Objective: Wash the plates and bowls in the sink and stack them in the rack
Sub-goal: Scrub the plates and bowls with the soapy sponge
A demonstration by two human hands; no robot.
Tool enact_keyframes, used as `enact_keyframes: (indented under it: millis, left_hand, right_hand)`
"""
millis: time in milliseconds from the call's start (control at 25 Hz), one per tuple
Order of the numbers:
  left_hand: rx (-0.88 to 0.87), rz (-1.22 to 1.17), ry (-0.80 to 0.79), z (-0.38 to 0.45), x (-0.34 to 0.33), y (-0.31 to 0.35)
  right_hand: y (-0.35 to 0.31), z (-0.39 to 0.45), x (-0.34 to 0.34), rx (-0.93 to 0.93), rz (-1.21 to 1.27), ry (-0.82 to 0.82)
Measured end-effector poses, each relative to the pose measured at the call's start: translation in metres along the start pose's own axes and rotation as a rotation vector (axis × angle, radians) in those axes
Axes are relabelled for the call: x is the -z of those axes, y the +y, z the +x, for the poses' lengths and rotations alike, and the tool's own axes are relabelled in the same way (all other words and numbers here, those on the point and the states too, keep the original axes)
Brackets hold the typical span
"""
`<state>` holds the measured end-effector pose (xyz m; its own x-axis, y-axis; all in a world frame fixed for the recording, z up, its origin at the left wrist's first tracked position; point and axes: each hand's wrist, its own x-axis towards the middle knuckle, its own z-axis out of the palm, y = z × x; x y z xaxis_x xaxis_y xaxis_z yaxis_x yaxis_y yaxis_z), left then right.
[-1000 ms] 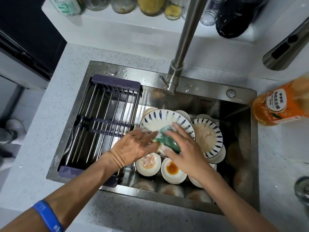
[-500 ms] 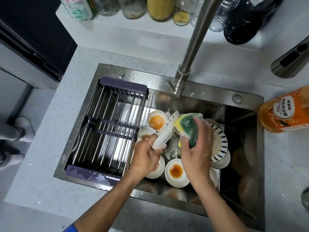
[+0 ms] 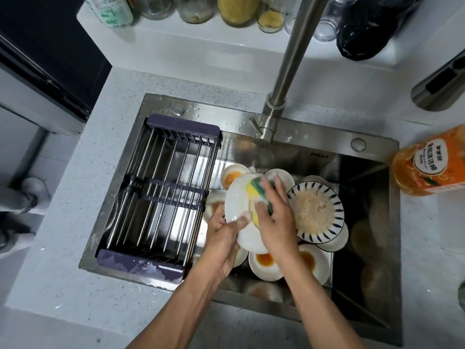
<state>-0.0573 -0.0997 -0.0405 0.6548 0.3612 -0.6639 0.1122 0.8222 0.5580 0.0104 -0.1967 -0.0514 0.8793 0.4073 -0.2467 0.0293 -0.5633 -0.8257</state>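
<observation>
where the steel sink [image 3: 314, 149] is sunk into the speckled white table [image 3: 83, 197], a tall brushed-metal faucet [image 3: 289, 71] rises from its back rim and leans over the basin. orange bottle [image 3: 430, 162] of dish liquid lies on the table at the right, well apart from the hands. a shelf [image 3: 201, 34] behind carries glass jars [image 3: 236, 8], some with yellow grains; a black bag [image 3: 372, 26] sits at its right end.

rack [image 3: 161, 197]: steel rods, dark purple plastic ends, spanning the left part of the sink; nothing in it.

left hand [image 3: 222, 238] grasps the lower rim of a white plate [image 3: 239, 205], smooth, glazed, tilted, underside up, held above the dishes just right of the rack. right hand [image 3: 274, 217] presses a yellow-and-green sponge [image 3: 256, 195] against the plate, fingers spread over it.

right of it, a blue-striped bowl [image 3: 315, 212] holds a foamy or grainy residue, stacked on another dish. small white bowls [image 3: 265, 264] with orange sauce lie below the hands and at the back near the rack. right part of the basin is dark; details unclear.
</observation>
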Motion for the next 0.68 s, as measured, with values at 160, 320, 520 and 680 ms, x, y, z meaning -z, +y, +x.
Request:
enact_keyframes:
  millis: [160, 320, 520, 680]
  left_hand:
    - [0.019, 0.055, -0.009, -0.006, -0.002, -0.001]
    - [-0.044, 0.035, 0.003, 0.003, -0.005, -0.001]
    - [-0.014, 0.040, -0.050, 0.000, 0.002, -0.002]
    - [-0.009, -0.016, 0.015, 0.005, 0.002, -0.010]
  right_hand:
    - [-0.008, 0.012, 0.002, 0.074, -0.146, -0.003]
    - [-0.028, 0.023, -0.008, 0.193, -0.119, -0.100]
    - [0.000, 0.005, 0.005, 0.041, 0.010, 0.032]
    - [-0.020, 0.013, -0.006, 0.265, -0.124, -0.056]
